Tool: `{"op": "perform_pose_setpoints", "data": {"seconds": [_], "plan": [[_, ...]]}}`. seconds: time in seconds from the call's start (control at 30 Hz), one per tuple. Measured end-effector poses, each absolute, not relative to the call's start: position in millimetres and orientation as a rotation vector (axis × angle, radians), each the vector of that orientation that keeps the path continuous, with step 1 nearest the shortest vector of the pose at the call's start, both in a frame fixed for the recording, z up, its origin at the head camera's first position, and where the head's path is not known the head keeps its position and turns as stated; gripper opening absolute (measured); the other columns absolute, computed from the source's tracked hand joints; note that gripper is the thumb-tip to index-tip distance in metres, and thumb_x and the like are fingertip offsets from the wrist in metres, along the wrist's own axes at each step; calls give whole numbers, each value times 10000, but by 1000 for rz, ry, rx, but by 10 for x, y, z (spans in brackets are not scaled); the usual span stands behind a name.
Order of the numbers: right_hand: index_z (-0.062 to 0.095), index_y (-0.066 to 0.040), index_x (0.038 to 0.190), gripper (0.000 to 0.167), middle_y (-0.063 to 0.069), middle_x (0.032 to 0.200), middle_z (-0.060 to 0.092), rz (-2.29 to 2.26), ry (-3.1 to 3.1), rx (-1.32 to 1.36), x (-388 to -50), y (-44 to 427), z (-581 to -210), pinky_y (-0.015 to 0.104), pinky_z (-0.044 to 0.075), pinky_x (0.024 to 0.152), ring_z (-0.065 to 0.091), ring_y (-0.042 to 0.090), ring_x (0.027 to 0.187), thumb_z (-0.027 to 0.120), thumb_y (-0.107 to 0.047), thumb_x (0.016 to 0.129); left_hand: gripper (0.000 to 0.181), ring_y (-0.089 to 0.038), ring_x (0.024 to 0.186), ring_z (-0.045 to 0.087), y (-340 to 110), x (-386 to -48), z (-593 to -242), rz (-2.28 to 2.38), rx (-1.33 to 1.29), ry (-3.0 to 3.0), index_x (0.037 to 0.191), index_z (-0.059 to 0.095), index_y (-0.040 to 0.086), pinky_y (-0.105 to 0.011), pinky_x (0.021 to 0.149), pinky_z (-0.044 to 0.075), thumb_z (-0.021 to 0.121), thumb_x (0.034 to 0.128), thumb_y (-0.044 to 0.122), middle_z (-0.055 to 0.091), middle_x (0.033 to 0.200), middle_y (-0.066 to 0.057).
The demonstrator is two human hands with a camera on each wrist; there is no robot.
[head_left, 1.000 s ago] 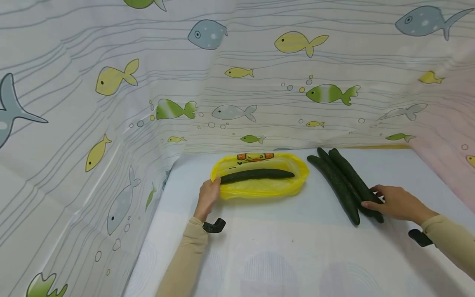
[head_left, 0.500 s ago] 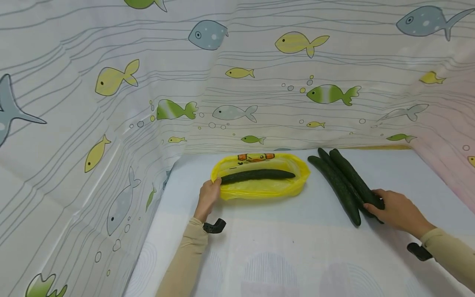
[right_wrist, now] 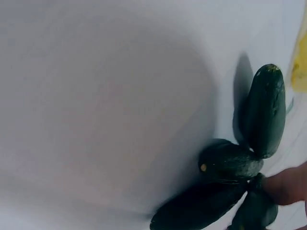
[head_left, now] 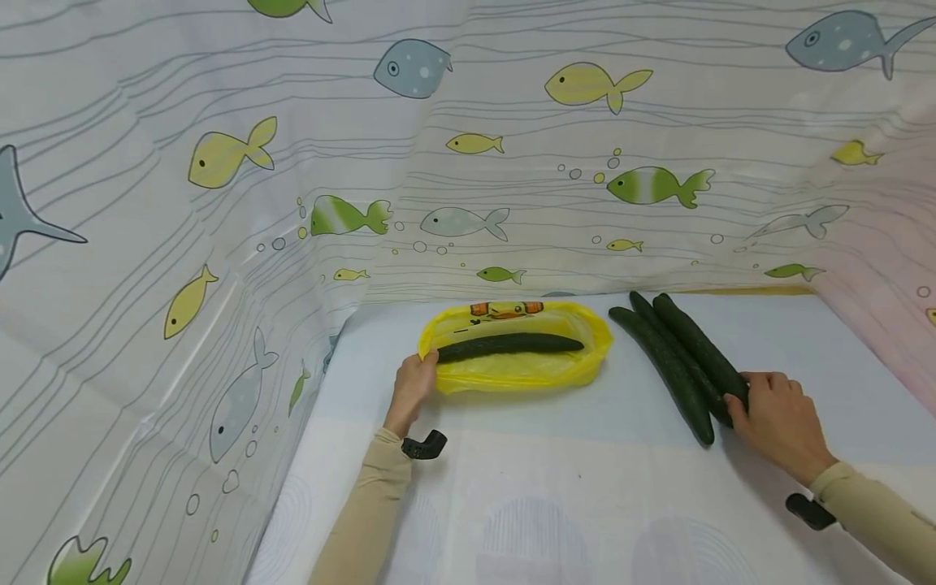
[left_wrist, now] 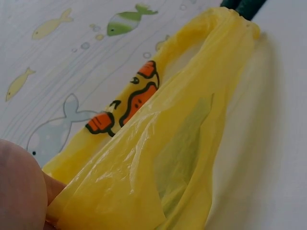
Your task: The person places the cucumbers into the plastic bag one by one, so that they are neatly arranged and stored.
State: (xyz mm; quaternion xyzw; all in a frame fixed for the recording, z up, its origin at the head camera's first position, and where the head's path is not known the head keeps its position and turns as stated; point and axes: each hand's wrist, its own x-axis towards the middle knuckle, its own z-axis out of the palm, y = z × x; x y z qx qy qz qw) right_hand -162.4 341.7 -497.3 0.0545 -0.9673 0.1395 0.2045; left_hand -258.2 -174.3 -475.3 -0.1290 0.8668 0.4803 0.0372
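My left hand (head_left: 413,388) pinches the left rim of a yellow plastic bag (head_left: 519,380), whose mouth lies spread. One dark green cucumber (head_left: 504,344) lies inside it; in the left wrist view it shows faintly through the film of the bag (left_wrist: 129,177). Over on the right, my right hand (head_left: 778,418) grips the near end of the rightmost cucumber (head_left: 698,341). Two more cucumbers lie alongside, a middle one (head_left: 673,345) and a left one (head_left: 661,374). Only a fingertip (right_wrist: 288,186) on dark cucumber ends shows in the right wrist view.
A white table (head_left: 526,463) with a pale printed pattern carries everything. Fish-printed sheeting (head_left: 512,179) stands behind it and along both sides. The loose cucumbers lie just right of the bag, their far ends near the table's back edge.
My right hand has moved round the near end of the rightmost cucumber and taken hold of it. That end has shifted slightly. My left hand and the bag have stayed put.
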Motion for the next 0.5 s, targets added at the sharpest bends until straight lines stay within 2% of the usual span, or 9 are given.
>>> {"op": "perform_pose_setpoints", "data": {"seconds": [0.1,0.2,0.37,0.5], "plan": [[558,282,1160,425,490,962,590,433,-2659,146,-1621,3383,-4959,694,469,632,587,615,762,726,-9,900,405,-156,598,368,-1748,-2582,-4751,1474,-394,2662,947,555,58,-300,568,329,415,1120,397,418,726,-21],[519,257,1233,430,476,931,588,508,-2618,134,-1628,3362,-4931,687,453,630,581,581,726,689,19,919,409,-158,593,367,-1756,-2583,-4750,1460,-395,2665,944,555,54,-302,564,334,411,1121,394,418,723,-25],[539,159,1291,428,457,943,600,569,-2587,127,-1631,3364,-4883,674,432,608,571,576,758,686,11,918,413,-162,592,362,-1764,-2588,-4749,1453,-395,2664,929,541,61,-306,568,334,408,1121,402,412,722,-28],[570,127,1302,419,449,967,619,608,-2588,88,-1627,3395,-4833,651,427,596,579,597,805,687,-17,927,408,-159,603,366,-1763,-2583,-4745,1468,-389,2651,934,541,63,-305,577,334,409,1122,400,412,727,-24]]}}
